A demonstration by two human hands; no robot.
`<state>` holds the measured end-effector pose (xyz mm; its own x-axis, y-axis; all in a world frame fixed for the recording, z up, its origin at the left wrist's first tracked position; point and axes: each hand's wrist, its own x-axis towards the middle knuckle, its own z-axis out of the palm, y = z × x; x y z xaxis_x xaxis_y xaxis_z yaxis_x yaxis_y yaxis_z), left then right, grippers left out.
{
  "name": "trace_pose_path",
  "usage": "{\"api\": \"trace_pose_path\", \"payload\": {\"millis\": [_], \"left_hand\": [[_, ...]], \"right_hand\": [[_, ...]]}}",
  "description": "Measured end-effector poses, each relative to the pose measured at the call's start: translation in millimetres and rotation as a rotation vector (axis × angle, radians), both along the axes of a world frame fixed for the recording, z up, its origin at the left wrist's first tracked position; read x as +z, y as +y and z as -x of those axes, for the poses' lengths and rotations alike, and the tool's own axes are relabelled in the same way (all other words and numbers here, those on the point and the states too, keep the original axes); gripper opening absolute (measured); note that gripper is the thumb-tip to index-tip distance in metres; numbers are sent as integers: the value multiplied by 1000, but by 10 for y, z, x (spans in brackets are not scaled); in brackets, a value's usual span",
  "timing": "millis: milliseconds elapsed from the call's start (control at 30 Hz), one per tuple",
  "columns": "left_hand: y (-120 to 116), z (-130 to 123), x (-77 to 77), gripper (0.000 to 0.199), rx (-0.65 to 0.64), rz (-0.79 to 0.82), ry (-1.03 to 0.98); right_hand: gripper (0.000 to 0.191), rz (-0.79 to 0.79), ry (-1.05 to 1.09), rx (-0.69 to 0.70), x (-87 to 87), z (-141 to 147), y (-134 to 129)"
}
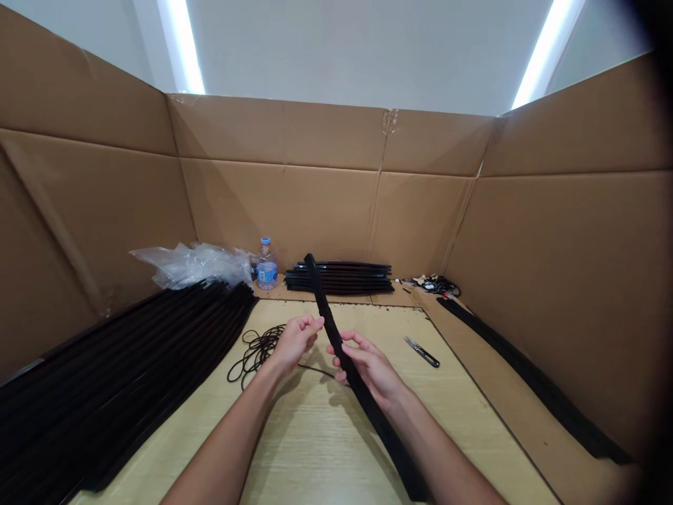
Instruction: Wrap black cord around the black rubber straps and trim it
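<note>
A long black strip (362, 396) slants across the middle of the view, its far end raised above the table. My right hand (368, 365) is closed around its middle, thumb on top and fingers beneath. Just left of the strip, my left hand (297, 341) is pinched, its fingertips at the strip's edge; what they hold is too small to make out. A loose coil of thin black cord (257, 354) lies beside my left hand, and one length of cord runs under the strip. Small black-handled snips (422, 352) rest to the right of my right hand.
Many long black strips (131, 379) cover the left side, with clear plastic bags (202, 265) behind them. A water bottle (267, 266) and a stack of black pieces (341, 278) stand at the back. Another strip (531, 375) lies right. Cardboard walls (284, 196) enclose the table (305, 456).
</note>
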<state>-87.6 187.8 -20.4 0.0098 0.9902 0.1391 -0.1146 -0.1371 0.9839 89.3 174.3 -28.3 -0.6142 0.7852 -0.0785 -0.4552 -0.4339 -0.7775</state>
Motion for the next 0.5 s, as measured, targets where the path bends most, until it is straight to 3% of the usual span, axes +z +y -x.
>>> {"api": "trace_pose_path", "payload": {"millis": [100,267,333,500], "left_hand": [[3,-7,-8,51,-43,21,-40],[-6,2,-17,51,-128,5,-66],[-19,-3,-13,51,-152,5,-56],[-36,-27,7,51,-117,20,-43]], "right_hand": [[64,4,-15,-30,-39,26,5],[46,-86,-38,42,-35,32,-66],[49,-110,-61,45,-12,32,-98],[54,-131,-19,-45,6,47,-36]]}}
